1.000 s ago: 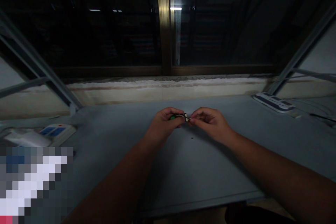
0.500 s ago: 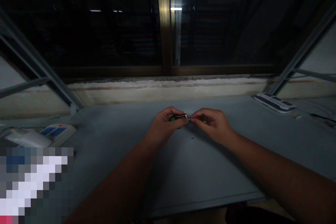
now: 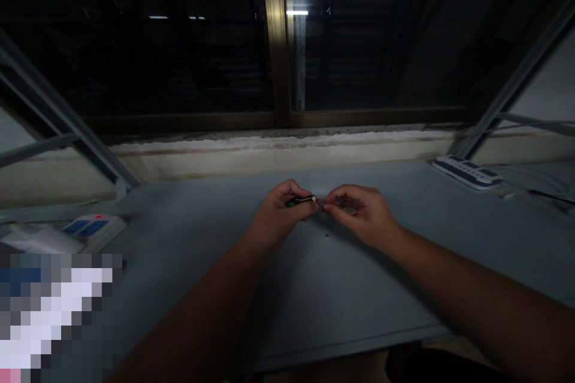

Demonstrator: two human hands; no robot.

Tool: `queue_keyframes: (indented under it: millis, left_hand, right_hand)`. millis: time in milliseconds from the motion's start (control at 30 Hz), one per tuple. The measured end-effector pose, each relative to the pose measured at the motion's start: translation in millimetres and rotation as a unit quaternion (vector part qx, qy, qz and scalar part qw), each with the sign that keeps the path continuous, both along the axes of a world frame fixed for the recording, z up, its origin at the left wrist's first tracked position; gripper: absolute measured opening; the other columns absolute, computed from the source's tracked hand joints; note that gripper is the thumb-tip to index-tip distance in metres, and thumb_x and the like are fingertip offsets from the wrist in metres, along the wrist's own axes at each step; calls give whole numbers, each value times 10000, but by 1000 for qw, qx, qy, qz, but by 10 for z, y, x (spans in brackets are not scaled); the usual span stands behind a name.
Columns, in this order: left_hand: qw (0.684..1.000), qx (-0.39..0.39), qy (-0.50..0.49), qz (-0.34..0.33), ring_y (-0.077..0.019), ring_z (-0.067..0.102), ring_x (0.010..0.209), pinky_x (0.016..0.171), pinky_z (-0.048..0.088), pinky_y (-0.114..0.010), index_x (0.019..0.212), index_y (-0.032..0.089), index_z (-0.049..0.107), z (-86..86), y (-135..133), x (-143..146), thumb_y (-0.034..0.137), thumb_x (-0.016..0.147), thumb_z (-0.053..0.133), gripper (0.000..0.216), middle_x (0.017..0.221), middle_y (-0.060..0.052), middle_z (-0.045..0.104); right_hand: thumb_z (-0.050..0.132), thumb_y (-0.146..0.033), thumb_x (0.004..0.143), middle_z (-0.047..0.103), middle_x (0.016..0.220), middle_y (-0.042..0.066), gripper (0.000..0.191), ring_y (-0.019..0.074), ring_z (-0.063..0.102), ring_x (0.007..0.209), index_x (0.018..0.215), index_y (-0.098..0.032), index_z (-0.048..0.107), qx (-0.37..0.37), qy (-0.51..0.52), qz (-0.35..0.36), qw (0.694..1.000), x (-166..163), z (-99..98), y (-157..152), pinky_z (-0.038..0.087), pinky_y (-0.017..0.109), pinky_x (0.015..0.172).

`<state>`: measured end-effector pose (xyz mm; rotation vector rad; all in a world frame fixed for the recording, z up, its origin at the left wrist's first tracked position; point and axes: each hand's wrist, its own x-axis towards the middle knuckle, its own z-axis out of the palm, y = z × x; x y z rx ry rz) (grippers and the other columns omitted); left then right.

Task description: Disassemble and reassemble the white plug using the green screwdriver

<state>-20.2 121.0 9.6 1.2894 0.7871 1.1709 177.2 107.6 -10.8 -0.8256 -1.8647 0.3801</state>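
Observation:
Between the fingertips of my left hand [image 3: 281,212] is a small part with a green body [image 3: 291,203] and a pale, light-coloured end [image 3: 314,198]; its exact kind is too small to tell. My right hand [image 3: 366,209] is pinched close to that pale end. A thin piece shows at its fingertips, but what the right hand holds is mostly hidden by the fingers. Both hands are raised over the grey table [image 3: 202,263]. A tiny dark bit [image 3: 327,236] lies on the tabletop just below them.
A white and dark power strip [image 3: 467,172] with cables sits at the right rear. Another power strip [image 3: 96,228] with a white plug lies at the left. A pixelated patch covers the lower left. Metal frame legs rise on both sides before a dark window [image 3: 179,60].
The view has shifted slightly. My right fingertips sit a little closer to the pale end of the small part; the thin light piece between the hands shows less.

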Motion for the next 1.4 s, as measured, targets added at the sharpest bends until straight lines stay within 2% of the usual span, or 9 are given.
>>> queue_keyframes:
  millis: [167,333,733,1000,1167,1400]
  left_hand:
    - [1000,4,-12,-17,-90,554,597,616,406,-248,730,185,558,-5,6,-8,180,643,813,270,711,21,687]
    - [999,-19,-24,-25,-95,577,615,626,411,-251,723,179,558,11,-2,-11,174,611,840,304,725,18,691]
    - [992,-84,-58,-70,-90,573,641,637,391,-239,720,185,532,68,-53,-15,148,584,855,352,708,34,701]
    - [991,-79,-70,-78,-89,572,605,603,381,-229,719,184,539,57,-61,-14,139,576,862,357,703,23,705]
    - [993,-70,-57,-77,-104,608,638,604,381,-221,721,184,538,42,-64,-18,131,558,864,368,683,29,698]
    - [994,-72,-43,-77,-80,563,594,581,373,-220,722,188,527,21,-54,-21,140,565,863,374,661,49,673]
  right_hand:
    - [697,-197,916,755,816,35,4,148,705,708,915,-201,699,62,-38,-4,997,8,81,-48,575,268,684]
    - [647,-160,949,743,848,45,50,155,697,760,940,-197,680,128,-76,14,989,27,122,-46,566,286,731]
    - [644,-107,947,742,894,69,114,182,709,812,1024,-189,667,206,-119,15,971,65,103,-51,577,318,752]
    - [668,-109,918,748,882,52,113,160,719,798,993,-193,661,186,-90,28,978,51,138,-86,578,281,746]
    - [700,-132,893,740,870,48,154,145,706,761,1039,-171,670,148,-48,-6,988,59,177,-115,566,258,714]
    - [644,-130,941,744,863,61,81,157,697,759,989,-174,693,154,-75,26,985,48,199,-104,549,287,710]
